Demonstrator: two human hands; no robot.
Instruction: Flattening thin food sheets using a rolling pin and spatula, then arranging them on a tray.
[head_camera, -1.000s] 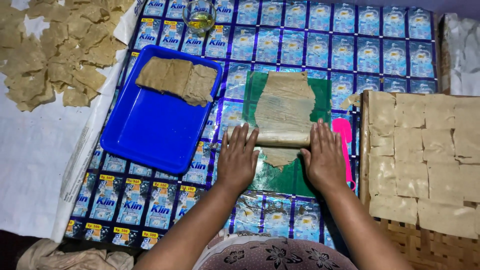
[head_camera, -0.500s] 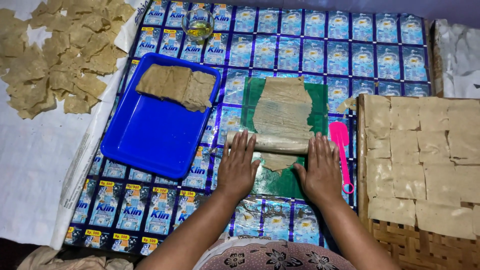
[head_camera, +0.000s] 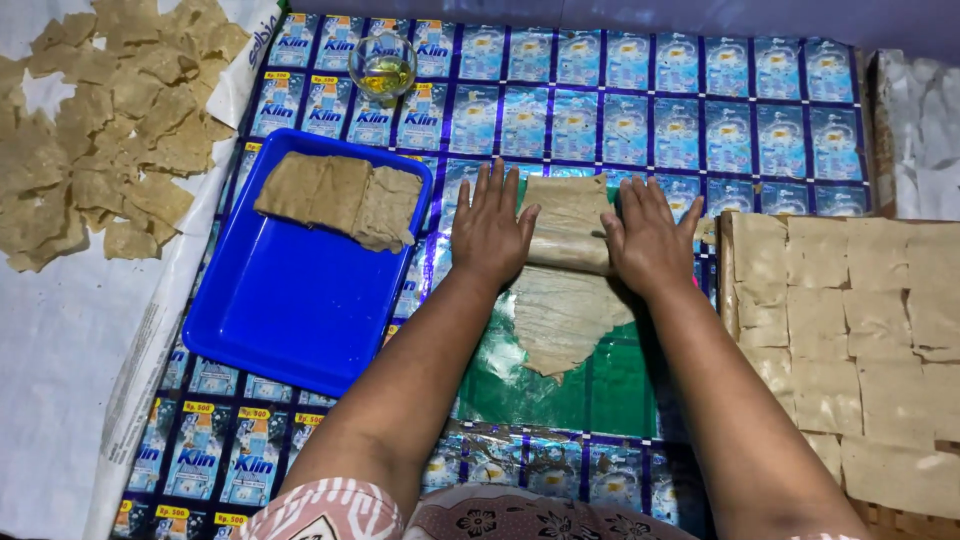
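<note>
A thin beige dough sheet (head_camera: 560, 315) lies on a green plastic sheet (head_camera: 600, 385) on the patterned mat. A rolling pin wrapped in dough (head_camera: 568, 248) lies across its far part. My left hand (head_camera: 490, 230) presses flat on the pin's left end. My right hand (head_camera: 648, 238) presses flat on its right end. Both palms face down with the fingers spread, pointing away from me.
A blue tray (head_camera: 290, 310) at left holds folded dough sheets (head_camera: 340, 198). A small glass of oil (head_camera: 383, 66) stands at the back. Cut dough squares (head_camera: 860, 330) cover a rack at right. Dried dough pieces (head_camera: 100, 130) lie on white sacking (head_camera: 50, 400) at far left.
Both hands have pushed the rolling pin away from me, up the green sheet. Flattened dough now shows behind the pin, nearer to me.
</note>
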